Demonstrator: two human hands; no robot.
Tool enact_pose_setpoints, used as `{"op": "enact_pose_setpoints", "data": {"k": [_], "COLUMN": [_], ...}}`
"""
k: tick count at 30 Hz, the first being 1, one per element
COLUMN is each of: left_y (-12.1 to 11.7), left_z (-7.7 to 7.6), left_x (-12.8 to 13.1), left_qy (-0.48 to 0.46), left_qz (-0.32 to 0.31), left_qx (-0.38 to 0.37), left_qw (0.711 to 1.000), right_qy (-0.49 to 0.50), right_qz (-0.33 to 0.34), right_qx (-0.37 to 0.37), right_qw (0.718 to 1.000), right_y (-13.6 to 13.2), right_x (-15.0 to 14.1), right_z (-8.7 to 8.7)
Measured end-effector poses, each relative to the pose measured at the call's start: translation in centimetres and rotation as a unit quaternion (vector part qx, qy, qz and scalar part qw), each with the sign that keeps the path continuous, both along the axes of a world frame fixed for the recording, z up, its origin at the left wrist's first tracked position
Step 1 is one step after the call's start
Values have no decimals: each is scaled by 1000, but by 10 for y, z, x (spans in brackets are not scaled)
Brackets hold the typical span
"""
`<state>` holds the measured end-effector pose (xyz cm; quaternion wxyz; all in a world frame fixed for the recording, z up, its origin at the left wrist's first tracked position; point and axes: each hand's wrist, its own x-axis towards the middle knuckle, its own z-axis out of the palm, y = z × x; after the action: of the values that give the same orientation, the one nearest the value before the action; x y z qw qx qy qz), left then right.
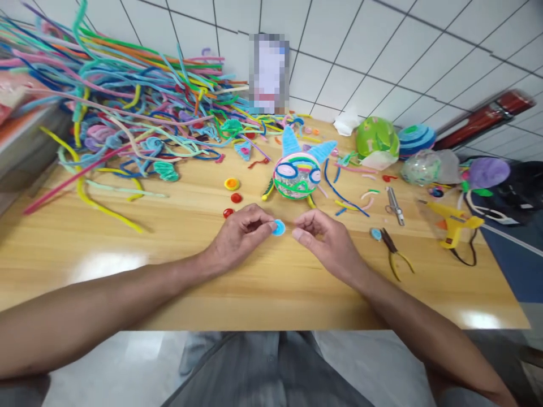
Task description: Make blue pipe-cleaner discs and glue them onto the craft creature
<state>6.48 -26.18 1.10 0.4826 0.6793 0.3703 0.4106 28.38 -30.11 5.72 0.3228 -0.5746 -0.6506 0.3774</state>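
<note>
Pale wooden tabletop [258,302] spread beneath a small, flat blue disc [279,228], seemingly fully rounded but separate from the blue-eared ball figure [296,183] beyond. Its face tilted upward, without a clear long axis; the left hand [241,234] pinched its edge, while whether the nearby right hand's [328,240] fingers met couldn't be told.

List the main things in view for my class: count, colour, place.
Blue disc: one, blue, centre
Decorated figure: one, multicoloured, beyond disc
Round red pieces: two, red, left of figure
Yellow-orange disc: one, yellow-orange, beyond those
Fuzzy stems: uncountable, mixed, mostly heaped left
Pliers: one, yellow-handled, right
Knife: one, grey, beyond pliers
Glue gun: one, yellow, right
Green ball: one, green, far right
Striped ball: one, blue, beside it
Red cylinder: one, red, far right
Pixelated patch: one, blurred, far centre
Table: one, wood-coloured, beneath
Left hand: one, bare, holding disc
Right hand: one, bare, right of disc
</note>
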Motion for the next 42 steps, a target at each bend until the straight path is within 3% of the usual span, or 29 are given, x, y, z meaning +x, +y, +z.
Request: {"op": "enact_pose_setpoints", "data": {"k": [8, 21, 42], "left_y": [-2, 2, 0], "left_z": [7, 11, 8], "left_x": [0, -2, -3], "left_qy": [-32, 15, 10], "left_qz": [-37, -95, -99], "left_qx": [-114, -116, -104], "left_qw": [992, 989, 990], "right_qy": [30, 4, 29], "right_qz": [15, 56, 52], "right_qx": [-7, 101, 76], "right_qw": [999, 993, 995], "right_y": [6, 5, 3], "right_x": [-9, -4, -6], "right_z": [-27, -39, -39]}}
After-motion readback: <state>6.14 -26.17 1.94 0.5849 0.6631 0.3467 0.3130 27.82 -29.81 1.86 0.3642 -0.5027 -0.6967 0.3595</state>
